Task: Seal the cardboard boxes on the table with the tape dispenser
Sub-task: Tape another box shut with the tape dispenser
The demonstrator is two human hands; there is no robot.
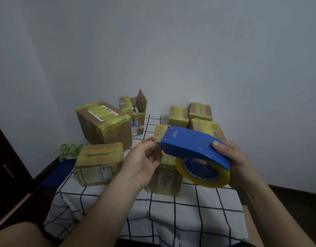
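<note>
The biggest risk is the tape itself. The dispenser [187, 145] is held in the air above the worktop [171, 211], not against any box, and a length pulled free up here may twist and stick to itself or to the fingers [150, 140]. Next, the open box [138, 113] at the back, with its flap standing up, sits behind the others, so reaching over could knock the stacked boxes [200, 111] on the right. Least, the blade [164, 134] at the nose lies right by the left hand's fingers and could nick them.

The dispenser is blue plastic: a long curved hood with a roll [207, 179] of yellowish clear tape hanging under its rear. The roll looks fairly full. The right hand [232, 157] wraps round the rear of the hood, thumb on top, and holds it firmly. The left hand [144, 161] has thumb and forefinger closed together at the nose; whether the tape end is between them I cannot tell. Most boxes are already wrapped in the yellowish tape.
</note>
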